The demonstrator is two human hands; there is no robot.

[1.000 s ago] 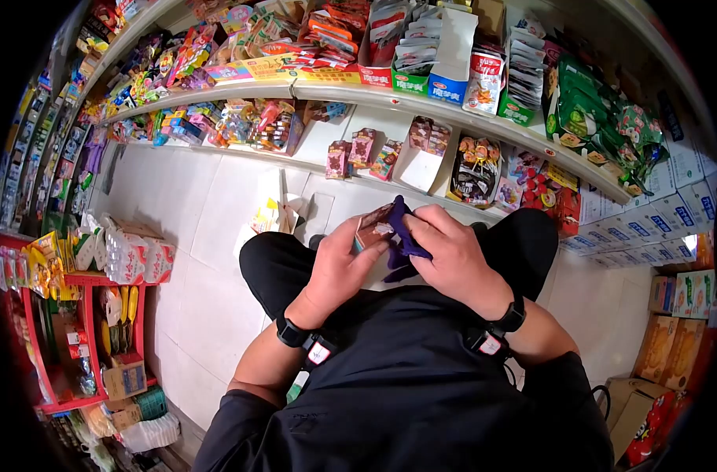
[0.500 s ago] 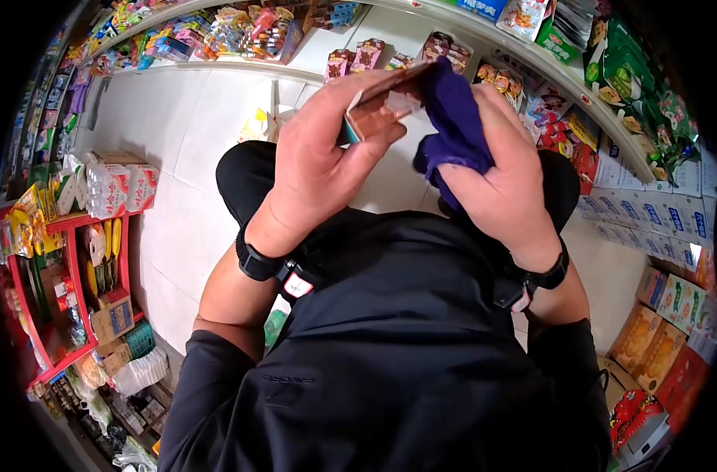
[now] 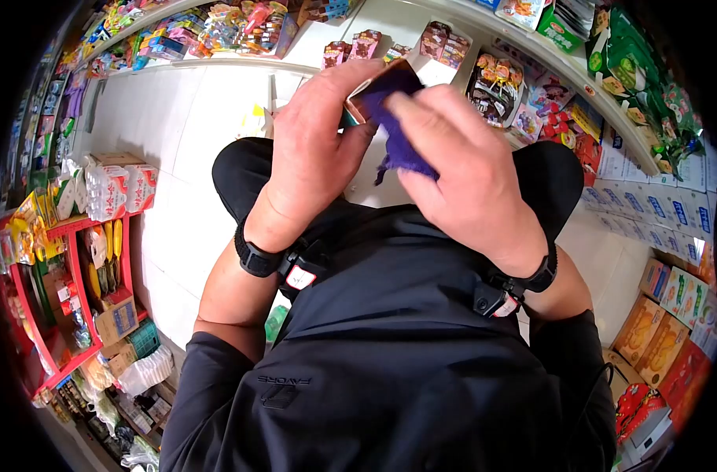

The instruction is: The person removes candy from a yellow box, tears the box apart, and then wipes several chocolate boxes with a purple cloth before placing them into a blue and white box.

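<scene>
My left hand (image 3: 311, 149) grips a small brown snack box (image 3: 374, 86), held up in front of my chest. My right hand (image 3: 453, 173) presses a purple cloth (image 3: 398, 134) flat against the box's face, its fingers spread over the cloth. Most of the box is hidden behind the cloth and the two hands. Both wrists wear black bands. Below the hands are my black shirt and my knees in black trousers.
White shop shelves (image 3: 240, 63) packed with snack packets curve across the top. A red rack (image 3: 68, 299) with goods stands at the left on the white tiled floor (image 3: 178, 220). Cardboard cartons (image 3: 657, 330) are stacked at the right.
Both hands rose closer to the camera with the box. My right hand then moved the purple cloth from the box's right side over its face.
</scene>
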